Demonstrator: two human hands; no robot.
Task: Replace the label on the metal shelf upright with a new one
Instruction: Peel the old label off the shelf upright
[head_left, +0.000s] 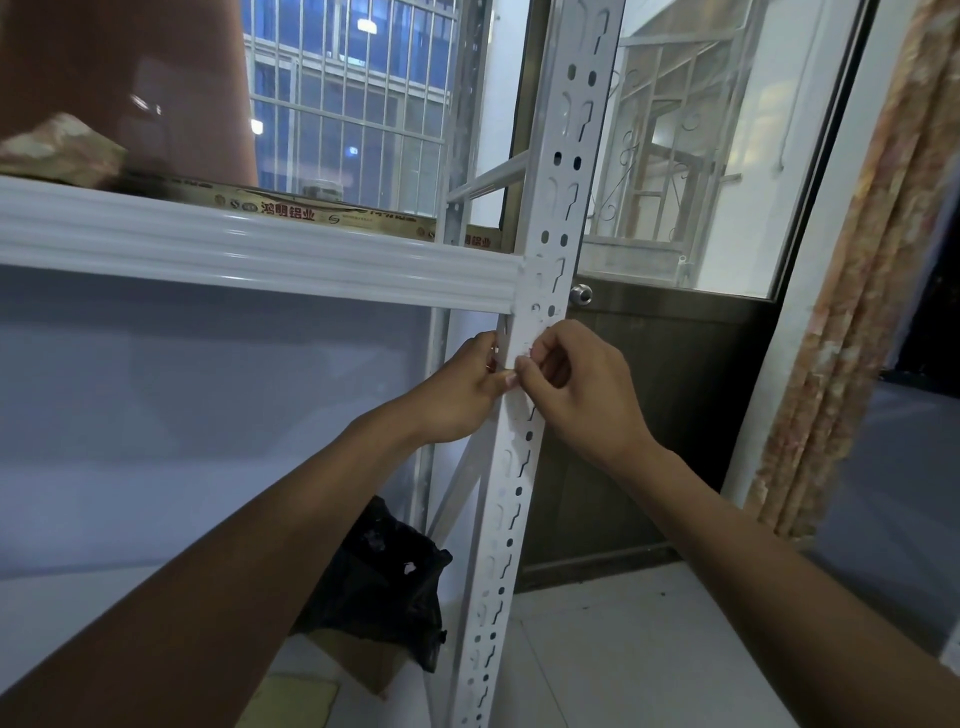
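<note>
A white perforated metal shelf upright (558, 208) runs from top centre down to the bottom. Just below the white shelf beam (260, 254), both hands meet on the upright. My left hand (462, 389) wraps the upright's left edge, its thumb pressing on the front face. My right hand (576, 384) pinches a small white label (522, 356) with red marks against the upright, thumb and forefinger closed on it. The fingers hide most of the label.
A black plastic bag (384, 582) and cardboard (358, 660) lie on the floor left of the upright. A dark door with a round knob (581, 294) stands behind it. A curtain (857, 291) hangs at the right. A barred window (353, 93) is behind.
</note>
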